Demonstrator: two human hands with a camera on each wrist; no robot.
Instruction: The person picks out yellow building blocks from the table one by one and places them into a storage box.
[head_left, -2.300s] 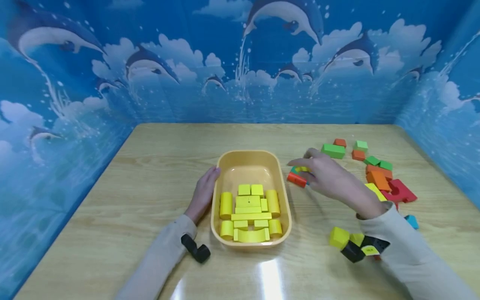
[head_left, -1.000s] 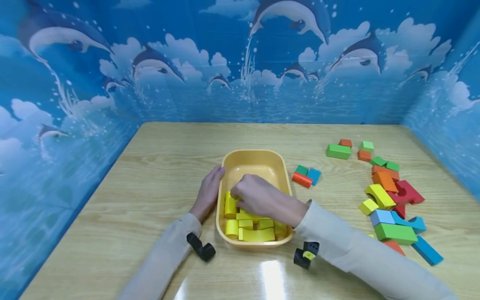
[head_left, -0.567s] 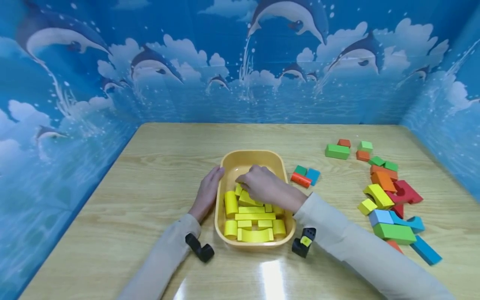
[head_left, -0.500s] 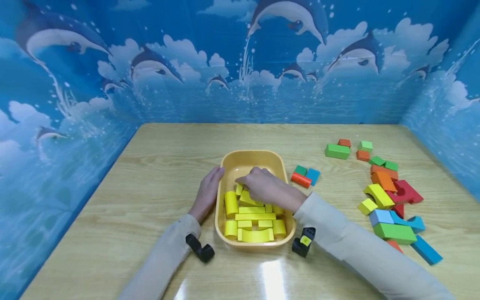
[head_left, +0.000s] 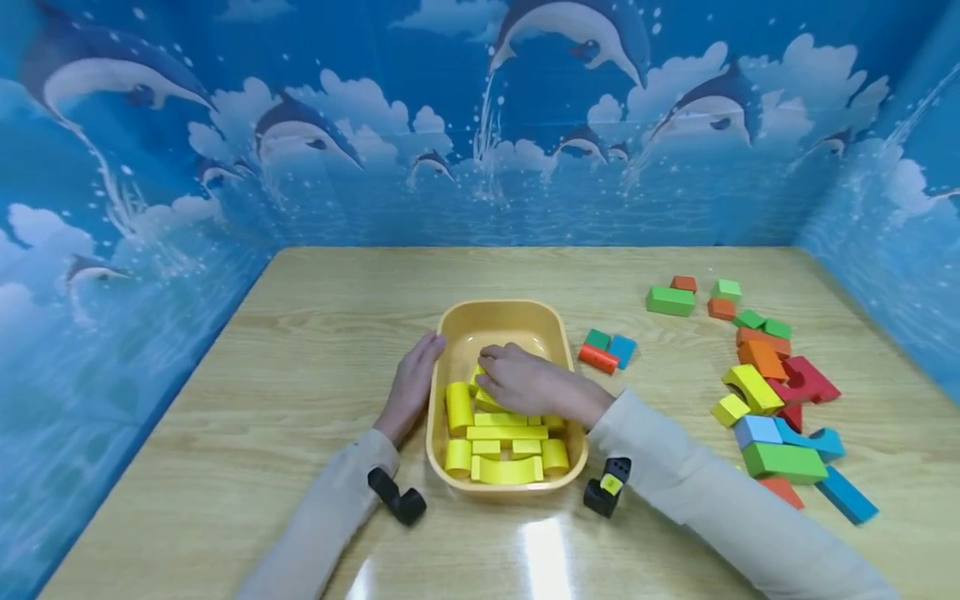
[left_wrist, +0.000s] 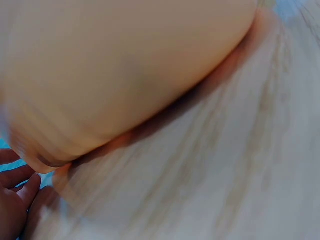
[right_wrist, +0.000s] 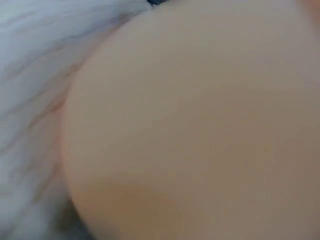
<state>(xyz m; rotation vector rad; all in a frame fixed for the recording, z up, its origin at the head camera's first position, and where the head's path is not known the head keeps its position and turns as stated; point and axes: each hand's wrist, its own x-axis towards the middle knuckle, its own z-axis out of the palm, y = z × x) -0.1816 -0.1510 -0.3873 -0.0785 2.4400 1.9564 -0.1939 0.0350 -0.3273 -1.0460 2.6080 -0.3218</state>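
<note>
In the head view a tan plastic tub (head_left: 433, 454) stands mid-table, its near half packed with yellow toy blocks: cylinders (head_left: 459, 407) on the sides, flat bars (head_left: 507, 432), and an arch (head_left: 507, 471) at the near end. My left hand (head_left: 408, 385) rests against the tub's left wall, fingers extended along the rim; the left wrist view catches its fingers (left_wrist: 15, 175) beside the tan wall. My right hand (head_left: 525, 379) reaches inside, with curled fingers and thumb on a yellow block (head_left: 476, 379) at the far end of the packed rows. It hides the blocks beneath it.
Right of the tub lie a red cylinder (head_left: 598, 358), a green block (head_left: 597, 338) and a blue block (head_left: 622, 351). Farther right spreads a loose group with a yellow arch (head_left: 753, 389), a red arch (head_left: 806, 381), a green bar (head_left: 784, 462) and several others.
My right hand came from the small pile right of the tub, where a yellow piece was, into the tub. Its fingers then shifted slightly among the far yellow blocks. My left hand stayed put.
</note>
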